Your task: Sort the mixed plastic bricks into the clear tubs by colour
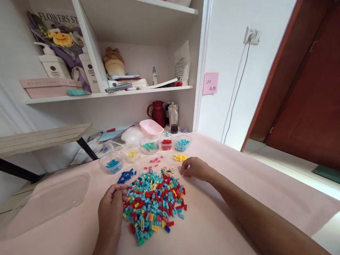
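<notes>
Pale pink tabletop [239, 184] is carrying a heap of small multicoloured hard plastic bricks [154, 203] at lower centre. Left hand [111, 209] is touching its edge, fingers curled; right hand [195, 168] is pinching, contents unclear. Bricks look light, rigid, slippery: fingertip-pinch the sides.

A heap of bricks [155, 202] lies on the near bench [225, 198], the left hand [111, 209] at its left edge and the right hand [195, 167] at its far right. Behind the heap stand small tubs [166, 142]; a tray [50, 198] lies far left.
</notes>
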Available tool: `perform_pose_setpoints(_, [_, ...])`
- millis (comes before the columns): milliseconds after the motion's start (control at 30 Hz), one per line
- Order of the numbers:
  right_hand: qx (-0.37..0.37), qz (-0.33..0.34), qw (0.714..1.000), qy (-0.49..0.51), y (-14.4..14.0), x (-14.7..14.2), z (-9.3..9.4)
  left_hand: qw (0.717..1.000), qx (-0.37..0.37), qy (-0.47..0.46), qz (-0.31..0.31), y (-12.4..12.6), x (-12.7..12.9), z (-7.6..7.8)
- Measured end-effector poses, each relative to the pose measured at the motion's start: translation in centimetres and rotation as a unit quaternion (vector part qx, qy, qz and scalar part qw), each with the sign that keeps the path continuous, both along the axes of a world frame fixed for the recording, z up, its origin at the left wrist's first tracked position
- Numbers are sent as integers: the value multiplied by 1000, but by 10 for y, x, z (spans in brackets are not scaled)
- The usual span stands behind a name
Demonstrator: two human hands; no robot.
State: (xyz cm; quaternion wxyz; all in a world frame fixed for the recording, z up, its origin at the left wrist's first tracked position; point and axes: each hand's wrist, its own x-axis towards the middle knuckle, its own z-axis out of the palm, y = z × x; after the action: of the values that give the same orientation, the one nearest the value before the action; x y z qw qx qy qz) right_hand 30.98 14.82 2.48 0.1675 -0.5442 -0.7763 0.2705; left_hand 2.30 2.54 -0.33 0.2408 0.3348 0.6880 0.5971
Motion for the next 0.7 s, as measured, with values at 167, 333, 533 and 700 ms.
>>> perform_pose_setpoints(167, [15,-3,1000,-21,-1,0,2,1000,4,3,-3,1,-3,-5])
perform_pose_setpoints(333, [22,-8,999,-36,-3,-1,4,1000,-1,5,-1,0,-2,-3])
perform_pose_setpoints(533, [21,-35,998,-40,-3,3,7,1000,-5,5,5,0,1,1])
perform_pose_setpoints(700, [-8,-29,999,-16,1,8,5,1000,7,2,-3,0,1,-1])
